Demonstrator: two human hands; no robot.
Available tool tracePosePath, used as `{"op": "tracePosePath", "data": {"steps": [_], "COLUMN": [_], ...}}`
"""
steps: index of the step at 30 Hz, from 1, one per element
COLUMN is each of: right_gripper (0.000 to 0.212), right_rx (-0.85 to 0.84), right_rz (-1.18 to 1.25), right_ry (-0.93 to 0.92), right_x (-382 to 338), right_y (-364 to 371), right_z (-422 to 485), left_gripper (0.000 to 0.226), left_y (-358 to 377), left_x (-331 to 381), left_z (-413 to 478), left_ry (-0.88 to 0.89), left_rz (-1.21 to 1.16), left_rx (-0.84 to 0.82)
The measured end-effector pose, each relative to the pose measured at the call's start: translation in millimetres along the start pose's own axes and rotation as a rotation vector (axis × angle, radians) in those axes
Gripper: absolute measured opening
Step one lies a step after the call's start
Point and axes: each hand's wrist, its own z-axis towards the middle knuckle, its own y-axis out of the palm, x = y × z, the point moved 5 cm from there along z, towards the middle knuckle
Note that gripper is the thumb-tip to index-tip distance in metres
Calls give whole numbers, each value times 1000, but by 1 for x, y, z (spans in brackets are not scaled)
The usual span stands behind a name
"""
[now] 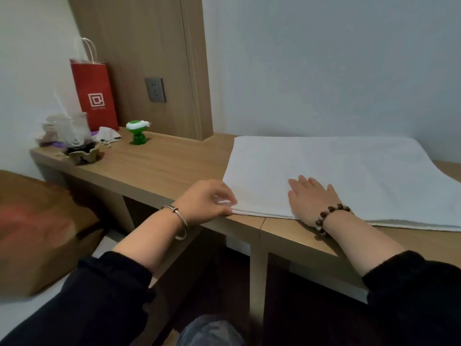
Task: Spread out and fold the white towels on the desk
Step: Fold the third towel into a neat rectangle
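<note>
On the wooden desk (162,166), left hand (207,201) pinches white towel (349,166), right hand (309,198) lies flat.

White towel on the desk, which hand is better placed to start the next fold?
Probably the left hand: it pinches the near left corner of the white towel. The right hand lies flat on the towel, gripping nothing.

- A private room, home or hotel: a wooden tabletop (162,166) is running along plain walls.
- A red paper bag (94,96), green toy (138,133) and drink cups (74,128) are cluttering its corner.
</note>
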Motion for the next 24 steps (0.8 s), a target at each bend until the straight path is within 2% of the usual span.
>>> {"op": "tracePosePath", "data": {"steps": [3, 8, 12, 15, 18, 24], "right_gripper": [52, 52, 52, 52, 51, 51], "right_rx": [6, 28, 20, 30, 37, 29], "right_rz": [-3, -1, -3, 3, 0, 7], "right_ry": [-1, -4, -1, 5, 20, 20], "right_x": [0, -2, -2, -2, -1, 0], "right_y": [-2, -3, -3, -3, -3, -3], "right_z": [0, -2, -1, -1, 0, 1], "left_gripper": [23, 16, 14, 13, 9, 9], "left_y": [-1, -8, -7, -9, -11, 6], "left_x": [-4, -11, -5, 3, 8, -1], "left_z": [2, 5, 7, 1, -9, -21], "left_ry": [-11, -50, 46, 147, 195, 168], "left_rz": [32, -54, 78, 215, 202, 98], "left_rx": [-21, -6, 30, 159, 305, 232]}}
